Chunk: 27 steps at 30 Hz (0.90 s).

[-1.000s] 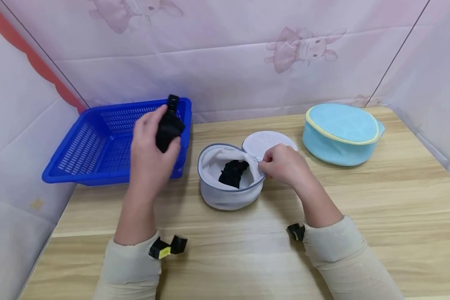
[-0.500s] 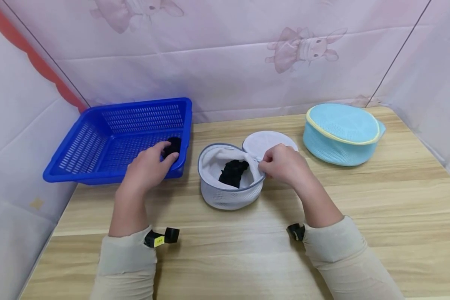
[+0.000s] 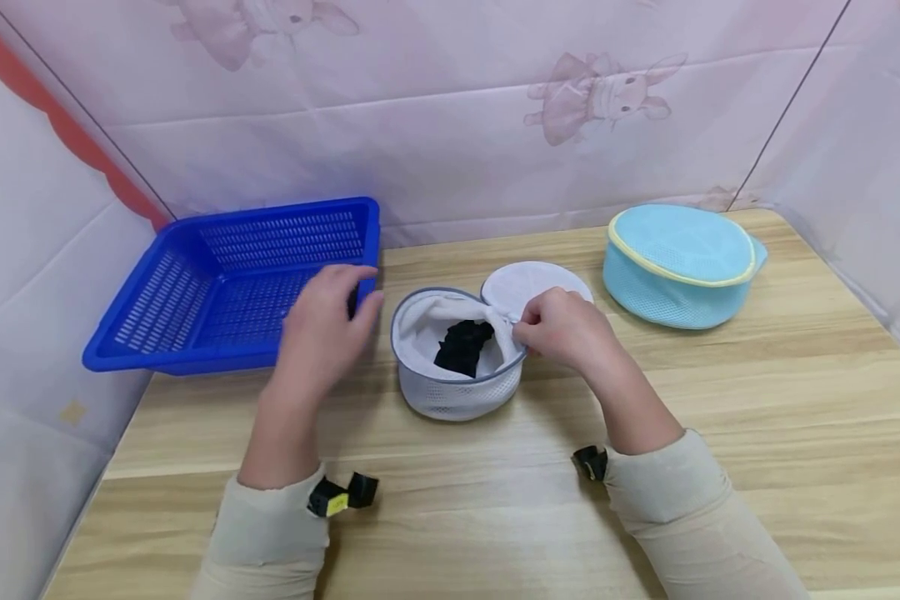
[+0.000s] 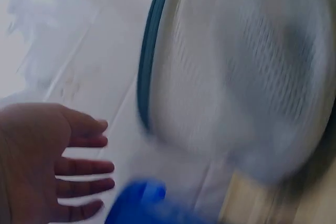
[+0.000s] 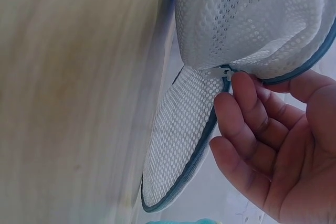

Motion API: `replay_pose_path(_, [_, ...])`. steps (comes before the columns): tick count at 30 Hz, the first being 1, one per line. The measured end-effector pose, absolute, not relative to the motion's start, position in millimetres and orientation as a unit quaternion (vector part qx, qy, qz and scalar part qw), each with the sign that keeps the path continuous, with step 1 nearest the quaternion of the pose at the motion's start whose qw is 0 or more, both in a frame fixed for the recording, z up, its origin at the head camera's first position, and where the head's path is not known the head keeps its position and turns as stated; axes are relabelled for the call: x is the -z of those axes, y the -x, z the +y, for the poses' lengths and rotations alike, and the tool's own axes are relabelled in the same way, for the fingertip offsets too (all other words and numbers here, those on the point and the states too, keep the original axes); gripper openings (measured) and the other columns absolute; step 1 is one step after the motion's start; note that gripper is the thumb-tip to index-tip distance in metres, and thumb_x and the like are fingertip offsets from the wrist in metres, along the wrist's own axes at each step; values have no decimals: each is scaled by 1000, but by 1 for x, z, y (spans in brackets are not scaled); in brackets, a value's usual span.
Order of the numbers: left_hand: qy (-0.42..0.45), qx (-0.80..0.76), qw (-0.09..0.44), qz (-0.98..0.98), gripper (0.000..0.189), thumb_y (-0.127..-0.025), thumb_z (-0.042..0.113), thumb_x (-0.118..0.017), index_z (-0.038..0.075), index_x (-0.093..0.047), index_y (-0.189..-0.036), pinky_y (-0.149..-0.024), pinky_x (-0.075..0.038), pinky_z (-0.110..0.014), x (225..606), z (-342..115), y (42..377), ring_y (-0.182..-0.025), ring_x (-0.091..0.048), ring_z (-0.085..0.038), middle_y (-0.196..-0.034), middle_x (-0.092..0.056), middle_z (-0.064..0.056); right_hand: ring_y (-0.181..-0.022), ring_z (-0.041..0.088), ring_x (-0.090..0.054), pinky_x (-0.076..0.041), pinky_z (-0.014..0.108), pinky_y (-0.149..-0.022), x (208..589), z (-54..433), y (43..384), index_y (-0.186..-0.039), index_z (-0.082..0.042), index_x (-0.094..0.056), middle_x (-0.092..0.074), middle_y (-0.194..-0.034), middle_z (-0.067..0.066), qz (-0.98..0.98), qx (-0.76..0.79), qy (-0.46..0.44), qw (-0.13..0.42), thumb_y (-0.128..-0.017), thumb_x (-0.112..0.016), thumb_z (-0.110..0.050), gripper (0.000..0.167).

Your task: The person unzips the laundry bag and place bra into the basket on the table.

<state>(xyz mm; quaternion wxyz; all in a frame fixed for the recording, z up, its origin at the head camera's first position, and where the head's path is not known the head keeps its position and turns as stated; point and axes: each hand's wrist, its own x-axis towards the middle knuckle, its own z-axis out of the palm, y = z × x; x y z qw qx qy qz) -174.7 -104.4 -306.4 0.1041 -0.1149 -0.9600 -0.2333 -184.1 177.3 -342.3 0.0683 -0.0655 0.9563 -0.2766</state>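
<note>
My left hand (image 3: 330, 321) hovers at the right edge of the blue plastic basket (image 3: 131, 357). In the left wrist view its fingers are spread, with nothing between them. A bit of a black item (image 3: 352, 302) shows past the thumb, against the basket's right side; the hand covers the rest. My right hand (image 3: 566, 329) pinches the rim of a white mesh laundry bag (image 3: 457, 398) beside the hinge of its lid. This bag stands unzipped, its round lid (image 3: 536, 283) folded back to the right. Inside lies a crumpled black cloth (image 3: 463, 348).
A light blue mesh laundry bag (image 3: 675, 287) with yellow trim stands at the back right, its lid down. Behind the wooden table (image 3: 495, 500) rises a pink rabbit-print wall covering (image 3: 435, 142). A pale side wall (image 3: 37, 333) borders the left.
The left hand held a black bundle above the basket, lowered it inside at the right end and let go. It has since risen and moved right. The right hand stays at the rim.
</note>
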Motion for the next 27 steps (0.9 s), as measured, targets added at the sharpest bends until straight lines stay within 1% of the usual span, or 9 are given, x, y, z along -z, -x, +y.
replay_pose_path(3, [194,223,109,-949,36,-96,29,-64,11,-64,-128,-101,-46,-48,311,-78,166,-123,-55,-29,-130,-61,-8,-59,17,-50,-38,30,-52,342,178,184,-65,-17,-68,-60,-60,-3,956,277,67,68,-77,-58,-21,16])
replay_pose_path(6, [248,203,68,-945,38,-94,31,-67,12,-64,-127,-98,-50,-45,321,-57,161,-119,-58,-25,-125,-63,-6,-59,18,-50,-38,30,-53,342,177,184,-66,-17,-69,-61,-61,-3,955,278,66,72,-79,-59,-22,17])
replay_pose_path(8, [262,193,27,-945,43,-93,32,-69,12,-62,-131,-100,-49,-43,331,-48,161,-121,-57,-23,-127,-63,-6,-60,18,-51,-39,30,-53,342,177,185,-68,-16,-70,-62,-62,-2,954,279,70,85,-81,-59,-23,18])
replay_pose_path(11, [248,175,-34,-952,56,-92,34,-70,9,-54,-139,-106,-44,-43,344,-41,161,-128,-52,-24,-136,-58,-8,-61,17,-54,-41,30,-56,342,177,184,-72,-13,-72,-64,-63,0,948,280,73,134,-89,-61,-33,28])
replay_pose_path(14, [212,169,-70,-960,69,-90,39,-71,7,-46,-145,-110,-41,-45,353,-38,163,-133,-48,-25,-145,-49,-9,-61,17,-57,-44,30,-57,341,176,184,-70,-10,-71,-66,-63,2,940,278,76,184,-92,-62,-44,41])
replay_pose_path(18, [174,173,-94,-965,80,-86,44,-74,13,-38,-150,-107,-43,-46,363,-35,165,-128,-50,-27,-145,-47,-11,-60,16,-58,-44,30,-57,341,175,184,-67,-11,-70,-66,-61,2,937,278,84,196,-91,-64,-42,40])
replay_pose_path(22, [184,165,-90,-965,78,-85,35,-75,19,-35,-150,-100,-48,-46,364,-35,166,-120,-56,-26,-138,-54,-12,-61,16,-59,-45,30,-59,343,175,184,-70,-13,-71,-68,-63,3,938,281,91,180,-90,-65,-34,30])
replay_pose_path(24, [197,168,-59,-964,72,-85,29,-74,20,-40,-148,-98,-49,-48,357,-37,165,-118,-58,-25,-134,-58,-10,-62,16,-60,-45,31,-60,343,176,184,-69,-14,-71,-68,-63,2,940,284,87,170,-90,-65,-32,28])
replay_pose_path(27, [202,200,11,-959,60,-84,25,-73,23,-53,-139,-97,-49,-49,339,-46,162,-120,-58,-23,-134,-60,-4,-62,17,-61,-45,31,-60,342,176,184,-66,-15,-69,-67,-60,0,941,292,84,151,-90,-63,-31,29])
